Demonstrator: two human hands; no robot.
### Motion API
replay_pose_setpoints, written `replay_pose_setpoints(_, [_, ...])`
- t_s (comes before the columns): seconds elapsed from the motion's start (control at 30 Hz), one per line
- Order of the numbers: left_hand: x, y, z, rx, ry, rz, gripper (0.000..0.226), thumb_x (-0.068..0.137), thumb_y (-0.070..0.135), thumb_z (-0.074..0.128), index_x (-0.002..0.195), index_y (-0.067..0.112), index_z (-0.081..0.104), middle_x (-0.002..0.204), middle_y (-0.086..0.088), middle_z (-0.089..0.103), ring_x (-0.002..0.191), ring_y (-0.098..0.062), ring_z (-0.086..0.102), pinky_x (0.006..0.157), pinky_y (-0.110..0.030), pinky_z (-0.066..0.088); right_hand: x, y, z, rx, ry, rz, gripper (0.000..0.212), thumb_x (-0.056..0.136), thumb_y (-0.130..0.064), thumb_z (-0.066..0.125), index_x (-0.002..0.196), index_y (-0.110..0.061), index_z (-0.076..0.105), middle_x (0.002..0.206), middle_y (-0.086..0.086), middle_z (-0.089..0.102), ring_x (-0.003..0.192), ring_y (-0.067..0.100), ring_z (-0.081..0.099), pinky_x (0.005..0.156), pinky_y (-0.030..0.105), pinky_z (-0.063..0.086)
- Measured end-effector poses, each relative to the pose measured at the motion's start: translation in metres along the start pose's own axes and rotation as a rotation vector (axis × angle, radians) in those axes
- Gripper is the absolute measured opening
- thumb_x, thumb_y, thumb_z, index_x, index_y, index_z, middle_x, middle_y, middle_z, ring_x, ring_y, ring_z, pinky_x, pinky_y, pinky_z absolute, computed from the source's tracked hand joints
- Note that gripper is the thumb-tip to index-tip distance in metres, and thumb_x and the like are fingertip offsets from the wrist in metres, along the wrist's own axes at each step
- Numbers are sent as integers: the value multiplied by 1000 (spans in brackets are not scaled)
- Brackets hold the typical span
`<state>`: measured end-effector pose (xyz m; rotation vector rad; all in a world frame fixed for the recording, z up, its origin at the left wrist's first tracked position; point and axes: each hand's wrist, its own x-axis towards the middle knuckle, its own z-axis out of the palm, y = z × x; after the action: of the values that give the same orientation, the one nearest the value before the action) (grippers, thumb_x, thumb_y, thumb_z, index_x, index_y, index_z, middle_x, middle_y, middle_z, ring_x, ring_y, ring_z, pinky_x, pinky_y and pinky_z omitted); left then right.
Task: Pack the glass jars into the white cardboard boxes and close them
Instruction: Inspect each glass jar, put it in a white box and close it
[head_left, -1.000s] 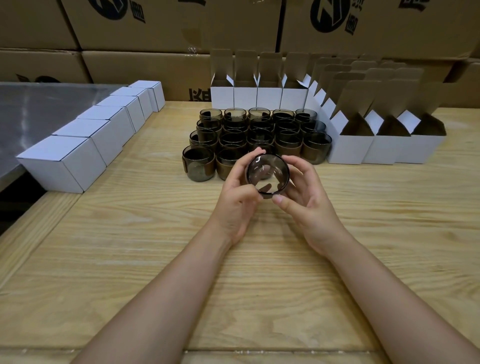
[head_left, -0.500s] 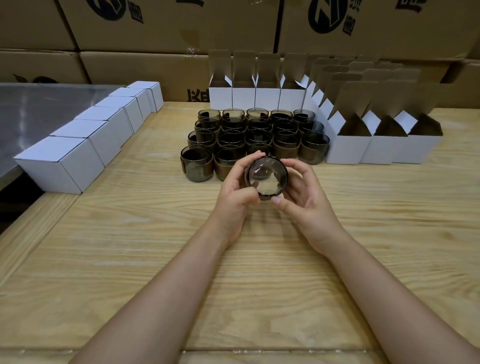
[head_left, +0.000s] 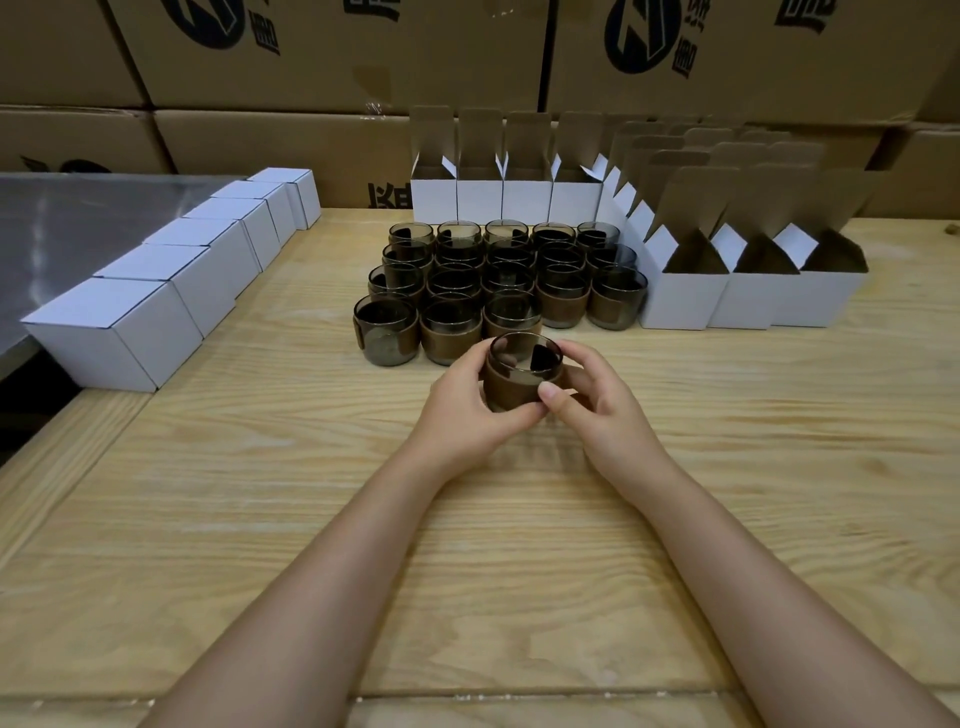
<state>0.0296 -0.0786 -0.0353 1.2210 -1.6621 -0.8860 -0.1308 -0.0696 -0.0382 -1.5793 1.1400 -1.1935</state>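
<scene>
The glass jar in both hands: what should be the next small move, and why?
Probably carry the jar rightward to the nearest open white box and lower it in. The left hand and the right hand both grip it, it is mouth up, and that box's flaps stand open.

My left hand (head_left: 462, 415) and right hand (head_left: 602, 400) cover the sides and base of the jar (head_left: 519, 382) I hold, so I cannot tell whether it touches the table (head_left: 260, 467). At the centre of the frame the front jars (head_left: 452, 327) hide most of those behind them. At upper right only the flaps of the rear open boxes (head_left: 680, 161) show. The top edge cuts off the printed brown cartons (head_left: 337, 52), and the bottom edge cuts off my forearms (head_left: 322, 597).
</scene>
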Motion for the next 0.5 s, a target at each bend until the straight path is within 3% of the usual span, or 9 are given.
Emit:
replay_pose_setpoints(0.03, [0,0,0,45,1,8,49,68,36,79,106,49,51,101,33,62,104,11,56,89,-10,43,0,0,1,-19,0,7,43,93,-13,59,132,-26,45,119,-4,64,106,3,62,89,19,47])
replay_pose_setpoints(0.17, [1,1,3,173,-36,4,62,65,45,71,122,43,46,104,32,57,117,-6,55,106,-36,41,1,2,2,-56,1,41,44,94,-9,57,126,-34,42,114,-19,60,105,-8,58,87,10,43])
replay_pose_setpoints(0.23, [2,1,3,207,-34,2,68,67,44,71,130,33,47,103,32,54,120,-10,53,107,-41,39,2,3,3,-77,1,37,44,93,-9,57,127,-34,42,112,-23,58,101,-15,56,82,3,40])
replay_pose_setpoints(0.3, [3,0,5,230,-31,-5,72,73,38,76,136,29,43,110,27,55,123,-14,51,109,-43,37,4,4,2,-88,25,38,44,92,-11,60,128,-31,46,116,-21,57,103,-14,54,86,6,40])
replay_pose_setpoints(0.4, [6,-4,6,238,-16,-50,94,80,34,76,153,21,19,144,6,46,136,-15,38,114,-28,27,19,-6,-13,-65,293,85,40,91,-12,59,129,-25,53,121,-14,56,107,5,55,95,32,47])
replay_pose_setpoints(0.43, [7,-5,6,245,-9,-66,100,81,35,75,155,19,9,151,3,38,139,-14,33,112,-21,23,28,-11,-24,-71,424,87,38,92,-11,57,128,-25,54,118,-16,56,106,8,56,96,36,48])
replay_pose_setpoints(0.5, [9,-7,7,264,8,-83,104,82,36,74,155,17,2,156,1,30,143,-15,28,112,-22,22,47,-20,-50,-186,608,86,38,93,-9,50,128,-25,54,120,-13,57,105,12,57,93,36,50])
